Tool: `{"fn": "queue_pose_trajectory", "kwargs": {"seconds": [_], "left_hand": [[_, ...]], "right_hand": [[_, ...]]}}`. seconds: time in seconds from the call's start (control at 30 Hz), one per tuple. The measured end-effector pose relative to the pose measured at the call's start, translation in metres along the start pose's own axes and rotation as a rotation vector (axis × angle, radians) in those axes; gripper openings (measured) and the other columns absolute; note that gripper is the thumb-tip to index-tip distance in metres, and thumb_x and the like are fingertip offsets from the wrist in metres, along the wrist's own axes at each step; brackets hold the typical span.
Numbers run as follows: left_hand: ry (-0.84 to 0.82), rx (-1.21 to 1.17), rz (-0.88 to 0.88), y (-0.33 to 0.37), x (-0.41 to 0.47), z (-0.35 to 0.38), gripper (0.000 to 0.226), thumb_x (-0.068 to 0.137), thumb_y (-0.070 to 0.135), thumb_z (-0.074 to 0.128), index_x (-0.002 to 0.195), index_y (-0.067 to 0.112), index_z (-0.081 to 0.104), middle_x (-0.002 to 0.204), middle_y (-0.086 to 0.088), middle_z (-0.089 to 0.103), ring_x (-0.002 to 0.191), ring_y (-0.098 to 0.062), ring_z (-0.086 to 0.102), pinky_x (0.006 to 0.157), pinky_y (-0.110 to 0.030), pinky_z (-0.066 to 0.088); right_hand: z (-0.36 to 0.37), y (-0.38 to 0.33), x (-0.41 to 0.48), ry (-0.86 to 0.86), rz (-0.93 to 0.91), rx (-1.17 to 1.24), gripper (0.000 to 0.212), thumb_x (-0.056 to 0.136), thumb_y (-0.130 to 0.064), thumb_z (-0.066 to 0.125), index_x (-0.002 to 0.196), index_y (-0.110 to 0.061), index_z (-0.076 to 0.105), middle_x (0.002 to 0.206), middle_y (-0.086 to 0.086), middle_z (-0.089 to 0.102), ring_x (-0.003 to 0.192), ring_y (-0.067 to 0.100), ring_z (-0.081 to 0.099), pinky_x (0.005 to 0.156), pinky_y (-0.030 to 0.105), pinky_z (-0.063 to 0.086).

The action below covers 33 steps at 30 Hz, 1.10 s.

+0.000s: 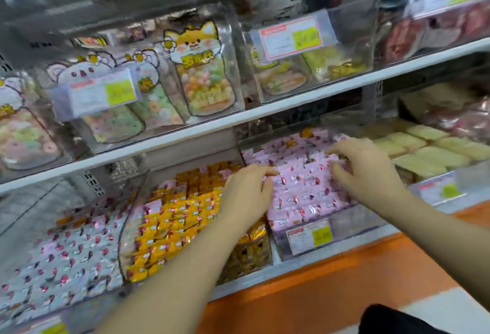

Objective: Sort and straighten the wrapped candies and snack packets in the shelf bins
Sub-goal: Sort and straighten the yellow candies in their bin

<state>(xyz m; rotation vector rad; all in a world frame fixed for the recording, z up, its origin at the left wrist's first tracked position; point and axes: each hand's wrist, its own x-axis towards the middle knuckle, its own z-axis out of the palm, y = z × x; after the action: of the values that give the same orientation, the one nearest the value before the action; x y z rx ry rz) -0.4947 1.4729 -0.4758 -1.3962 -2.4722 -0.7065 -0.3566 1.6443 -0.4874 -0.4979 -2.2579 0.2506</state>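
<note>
A clear bin [342,223] on the lower shelf holds pink wrapped candies [305,188] in rows. My left hand [246,196] rests on the left side of that pile, fingers bent loosely, over the divider to the yellow wrapped candies [172,222]. My right hand [366,169] sits on the right side of the pink pile with fingertips curled down onto the wrappers; whether it pinches one I cannot tell. A bin at the far left holds pale wrapped candies [61,270] with pink marks.
Pale yellow packets [429,153] fill the bin to the right. The upper shelf carries clear bins of animal-shaped snack bags [201,74] and price labels [291,38]. An orange shelf front [331,294] runs below the bins.
</note>
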Motion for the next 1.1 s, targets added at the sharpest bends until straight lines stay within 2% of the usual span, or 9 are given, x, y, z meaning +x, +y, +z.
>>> {"fn": "queue_pose_trajectory", "kwargs": {"seconds": [0.1, 0.2, 0.37, 0.5, 0.63, 0.73, 0.83, 0.93, 1.1], "left_hand": [[-0.018, -0.017, -0.042, 0.006, 0.01, 0.01, 0.026, 0.09, 0.015, 0.05, 0.109, 0.021, 0.067, 0.118, -0.002, 0.064, 0.113, -0.022, 0.055, 0.095, -0.036, 0.042], [-0.014, -0.034, -0.046, 0.011, 0.016, 0.018, 0.027, 0.089, 0.016, 0.048, 0.106, 0.02, 0.069, 0.116, -0.003, 0.065, 0.112, -0.023, 0.056, 0.094, -0.038, 0.044], [-0.016, 0.008, -0.042, 0.026, 0.024, 0.025, 0.027, 0.093, 0.015, 0.047, 0.107, 0.025, 0.067, 0.119, 0.005, 0.063, 0.113, -0.017, 0.053, 0.102, -0.037, 0.037], [-0.018, -0.015, -0.024, 0.037, 0.035, 0.025, 0.027, 0.095, 0.017, 0.047, 0.115, 0.026, 0.063, 0.125, 0.006, 0.059, 0.115, -0.013, 0.051, 0.107, -0.038, 0.034], [-0.053, -0.264, -0.017, 0.059, 0.04, 0.021, 0.045, 0.096, 0.019, 0.051, 0.138, 0.029, 0.04, 0.139, 0.011, 0.042, 0.119, 0.001, 0.039, 0.097, -0.018, 0.032], [-0.093, -0.419, -0.085, 0.065, 0.046, 0.022, 0.059, 0.092, 0.03, 0.057, 0.143, 0.034, 0.027, 0.145, 0.011, 0.035, 0.129, -0.005, 0.036, 0.1, -0.021, 0.029], [-0.174, -0.78, -0.245, 0.068, 0.052, 0.024, 0.058, 0.082, 0.044, 0.066, 0.13, 0.043, 0.034, 0.138, 0.002, 0.05, 0.121, -0.016, 0.054, 0.104, -0.039, 0.041], [-0.082, -1.043, -0.332, 0.067, 0.059, 0.027, 0.034, 0.09, 0.019, 0.062, 0.12, 0.021, 0.046, 0.109, -0.005, 0.067, 0.088, -0.016, 0.069, 0.088, -0.037, 0.054], [0.188, -0.708, -0.292, 0.054, 0.068, 0.021, 0.017, 0.088, 0.028, 0.064, 0.1, 0.029, 0.052, 0.109, 0.009, 0.061, 0.099, -0.02, 0.065, 0.092, -0.043, 0.051]], "right_hand": [[-0.004, 0.03, 0.004, 0.103, 0.114, -0.121, 0.034, 0.075, -0.027, 0.058, 0.103, -0.008, 0.064, 0.101, 0.017, 0.062, 0.086, 0.04, 0.057, 0.072, 0.044, 0.05], [-0.001, 0.053, 0.004, 0.059, 0.241, -0.169, 0.046, 0.071, -0.028, 0.072, 0.112, -0.009, 0.061, 0.101, 0.018, 0.059, 0.093, 0.042, 0.054, 0.077, 0.05, 0.047], [-0.007, 0.064, 0.0, 0.054, 0.224, -0.075, 0.051, 0.072, -0.047, 0.054, 0.106, -0.011, 0.064, 0.093, 0.012, 0.065, 0.091, 0.038, 0.055, 0.079, 0.046, 0.043], [-0.01, 0.06, 0.001, 0.117, 0.244, 0.261, 0.036, 0.077, -0.029, 0.064, 0.109, -0.012, 0.064, 0.104, 0.005, 0.066, 0.099, 0.023, 0.058, 0.085, 0.029, 0.042], [-0.012, 0.057, 0.004, 0.157, 0.277, 0.438, 0.025, 0.086, -0.021, 0.065, 0.11, -0.018, 0.061, 0.098, -0.01, 0.062, 0.088, 0.006, 0.054, 0.072, 0.008, 0.035], [-0.017, 0.051, 0.007, 0.161, 0.291, 0.59, 0.019, 0.086, -0.02, 0.064, 0.104, -0.024, 0.061, 0.093, -0.017, 0.061, 0.08, -0.001, 0.055, 0.07, 0.004, 0.039], [-0.023, 0.045, 0.007, 0.156, 0.284, 0.686, 0.013, 0.086, -0.021, 0.064, 0.098, -0.027, 0.062, 0.092, -0.011, 0.065, 0.079, 0.004, 0.059, 0.071, 0.014, 0.047], [-0.027, 0.043, 0.009, 0.086, 0.246, 0.703, 0.013, 0.087, -0.02, 0.064, 0.099, -0.023, 0.063, 0.089, -0.006, 0.067, 0.079, 0.004, 0.063, 0.071, 0.016, 0.05], [-0.018, 0.065, 0.017, -0.085, 0.202, 0.28, 0.033, 0.088, -0.021, 0.062, 0.12, -0.015, 0.06, 0.112, 0.0, 0.063, 0.106, 0.017, 0.057, 0.086, 0.024, 0.039]]}}
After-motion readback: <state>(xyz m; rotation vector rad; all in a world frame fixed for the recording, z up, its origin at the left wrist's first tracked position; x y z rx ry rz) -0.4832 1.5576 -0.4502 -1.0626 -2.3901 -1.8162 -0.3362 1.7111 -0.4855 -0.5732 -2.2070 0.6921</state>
